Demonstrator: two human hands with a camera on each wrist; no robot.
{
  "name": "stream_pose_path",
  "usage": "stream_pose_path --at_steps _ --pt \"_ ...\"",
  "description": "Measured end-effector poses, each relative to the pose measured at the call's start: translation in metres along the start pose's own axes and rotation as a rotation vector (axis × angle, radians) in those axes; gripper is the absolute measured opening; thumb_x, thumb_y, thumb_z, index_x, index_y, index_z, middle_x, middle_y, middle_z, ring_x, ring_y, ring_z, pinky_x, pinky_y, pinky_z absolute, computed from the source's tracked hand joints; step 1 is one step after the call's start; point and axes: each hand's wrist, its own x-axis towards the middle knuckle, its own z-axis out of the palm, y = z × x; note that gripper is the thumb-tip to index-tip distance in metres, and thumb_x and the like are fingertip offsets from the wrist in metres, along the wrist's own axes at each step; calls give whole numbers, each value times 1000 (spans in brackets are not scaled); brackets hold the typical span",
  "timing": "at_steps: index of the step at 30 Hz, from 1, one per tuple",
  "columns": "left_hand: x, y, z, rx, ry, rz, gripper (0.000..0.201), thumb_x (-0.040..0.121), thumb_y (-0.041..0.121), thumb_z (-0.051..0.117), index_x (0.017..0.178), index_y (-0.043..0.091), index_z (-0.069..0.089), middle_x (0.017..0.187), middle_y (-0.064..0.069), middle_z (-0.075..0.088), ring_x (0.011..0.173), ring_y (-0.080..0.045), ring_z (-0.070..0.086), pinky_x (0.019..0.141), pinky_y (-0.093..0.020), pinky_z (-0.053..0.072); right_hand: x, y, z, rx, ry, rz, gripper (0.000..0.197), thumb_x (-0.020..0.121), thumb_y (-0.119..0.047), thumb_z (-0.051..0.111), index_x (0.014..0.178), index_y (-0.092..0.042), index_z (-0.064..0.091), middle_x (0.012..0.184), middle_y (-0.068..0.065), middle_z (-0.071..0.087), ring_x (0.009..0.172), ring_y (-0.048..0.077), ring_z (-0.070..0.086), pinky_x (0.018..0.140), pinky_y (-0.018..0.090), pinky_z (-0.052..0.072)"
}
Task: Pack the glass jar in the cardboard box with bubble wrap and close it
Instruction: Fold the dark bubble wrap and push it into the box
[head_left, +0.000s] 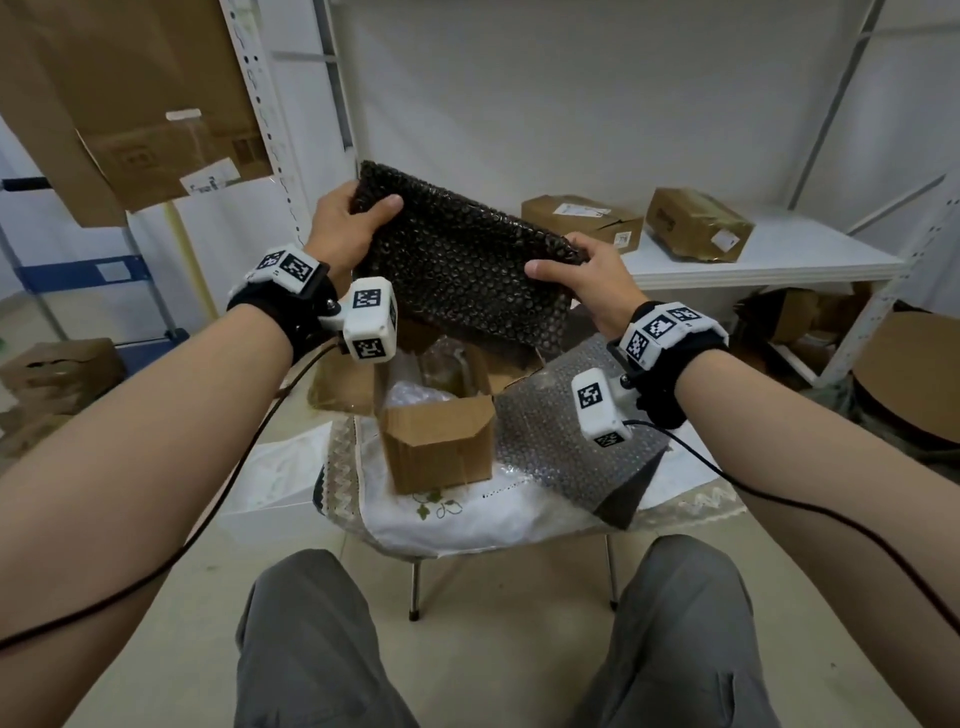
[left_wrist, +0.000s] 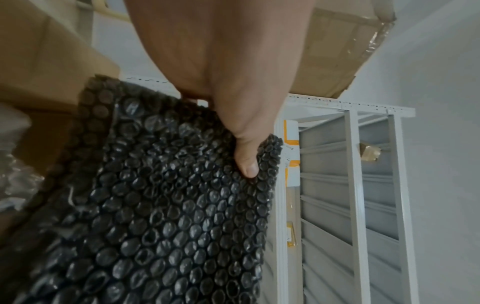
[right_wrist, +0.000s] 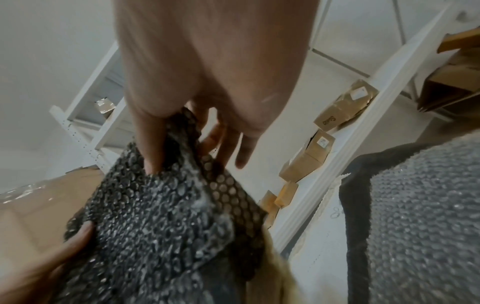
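I hold a black sheet of bubble wrap (head_left: 457, 265) up in the air over the table. My left hand (head_left: 345, 221) pinches its upper left corner, thumb (left_wrist: 246, 162) on the near face of the bubble wrap (left_wrist: 161, 216). My right hand (head_left: 582, 273) grips the right edge of the bubble wrap (right_wrist: 161, 216), thumb in front and fingers (right_wrist: 228, 148) behind. Below it stands the small open cardboard box (head_left: 441, 447) with clear plastic inside. The glass jar (head_left: 449, 366) shows faintly behind the box, partly hidden by the sheet.
A second, grey piece of bubble wrap (head_left: 571, 441) lies on the small round table (head_left: 467, 525) right of the box. White shelving (head_left: 753, 254) with parcels (head_left: 696, 223) stands behind. More cardboard boxes (head_left: 57, 369) sit on the floor at left. My knees are under the table's near edge.
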Motion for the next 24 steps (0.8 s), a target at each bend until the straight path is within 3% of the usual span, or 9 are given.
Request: stream_pose_path --at_steps 5,7,9,11,13,15,18,21,24 --pt "21 -6 21 86 79 -16 33 96 18 62 126 4 58 101 0 66 82 -7 66 61 -11 50 3 -1 24 90 -131 68 24 82 -2 71 105 -5 63 100 11 70 90 21 69 82 30 57" --pt "30 -12 27 147 117 -45 46 92 25 67 129 5 51 111 -3 62 95 -14 62 76 -17 51 4 -2 34 46 -106 81 20 83 -3 71 100 -7 64 97 9 70 88 21 69 77 27 57" --pt "37 -23 26 186 118 -102 65 80 38 76 130 8 46 119 -6 62 105 -19 63 94 -31 52 4 -2 41 -14 -47 65 16 84 -3 70 97 -11 63 91 7 69 81 17 68 70 24 57" --pt "41 -38 20 316 97 -171 87 67 55 79 133 12 42 126 -8 60 112 -23 62 100 -39 50 7 0 46 -113 -17 5 18 84 -4 67 98 -13 64 95 10 70 85 20 69 77 30 58" --pt "39 -53 13 480 76 -215 95 63 63 78 135 14 41 133 -9 53 117 -25 56 103 -41 47 9 6 50 -223 -10 -48 17 82 -6 66 96 -17 65 98 11 72 92 24 69 86 38 58" --pt "34 -63 10 608 61 -202 80 65 64 77 123 15 51 128 -8 52 112 -25 55 97 -39 48 8 11 56 -277 12 -90 16 80 -7 63 93 -16 67 92 9 72 91 25 69 87 42 57" --pt "27 -72 14 669 -62 -153 52 78 62 69 95 14 64 102 -4 64 100 -24 62 82 -31 47 10 15 63 -288 76 -135 15 77 -8 61 89 -15 68 84 7 70 85 23 68 83 43 57" --pt "15 -64 24 546 -165 -265 71 85 76 44 93 10 71 90 -7 68 81 -25 60 72 -29 42 12 15 67 -230 36 -116 22 72 -19 63 91 -9 68 85 6 69 87 24 67 86 46 56" --pt "6 -46 32 261 -301 -502 82 81 86 30 82 10 61 66 -8 62 54 -21 53 51 -24 42 11 13 70 -102 -171 1 51 80 -51 63 112 -12 67 107 5 72 103 23 67 94 42 52"
